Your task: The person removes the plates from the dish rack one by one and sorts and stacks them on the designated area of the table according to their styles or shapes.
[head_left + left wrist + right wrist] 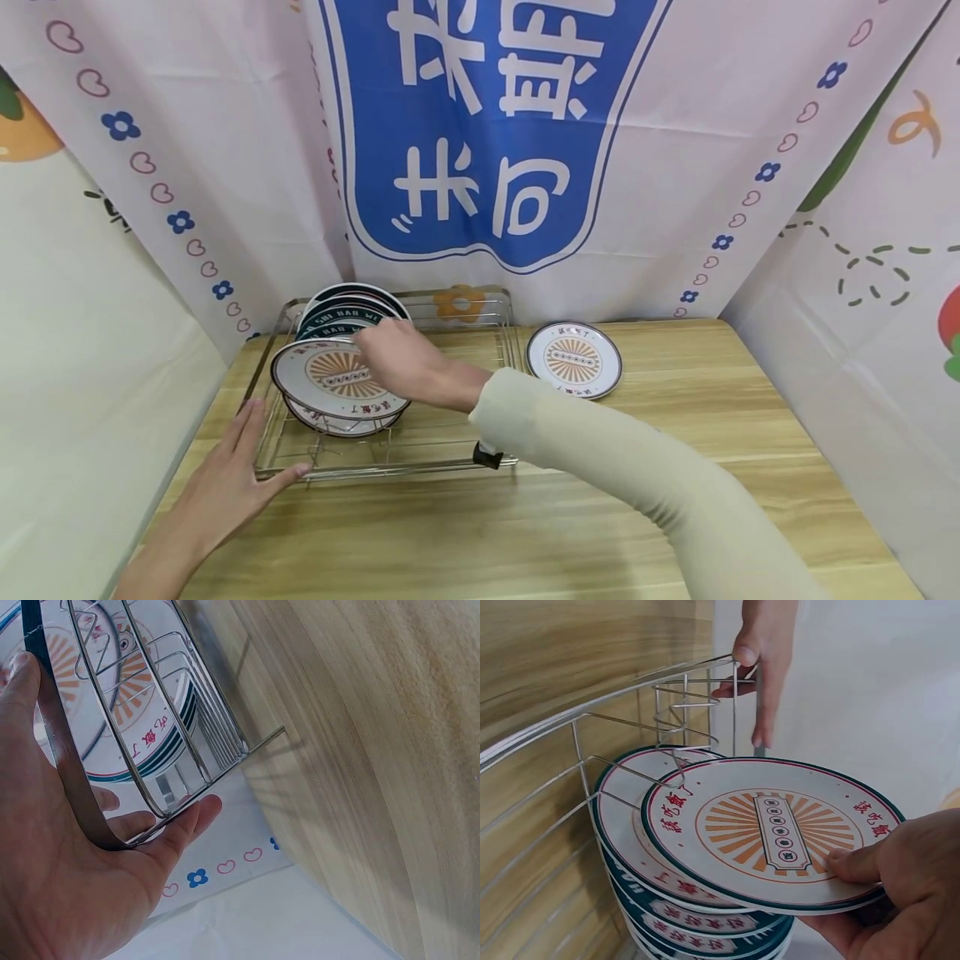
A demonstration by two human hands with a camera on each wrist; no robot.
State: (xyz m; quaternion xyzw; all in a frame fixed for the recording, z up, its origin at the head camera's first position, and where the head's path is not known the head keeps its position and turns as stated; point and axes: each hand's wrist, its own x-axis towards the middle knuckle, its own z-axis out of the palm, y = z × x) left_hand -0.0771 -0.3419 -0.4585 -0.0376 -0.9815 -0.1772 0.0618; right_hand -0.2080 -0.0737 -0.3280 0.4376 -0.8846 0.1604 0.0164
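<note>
My right hand (405,358) pinches the edge of a white plate (772,832) with a dark green rim, an orange sunburst and red characters, thumb on its face and fingers behind. That plate is tilted in the dish rack (450,462), overlapping another plate (626,799) of the same design. Behind them several dark green-patterned plates (352,300) stand in a row at the rack's left side. My left hand (225,483) holds the rack's front left corner, its thumb on the front rail and other fingers along the side band (75,772).
One more sunburst plate (574,360) lies flat on the wooden table (720,433), to the right of the rack. A printed cloth (660,108) hangs behind the table, and white sheets (90,350) close off both sides.
</note>
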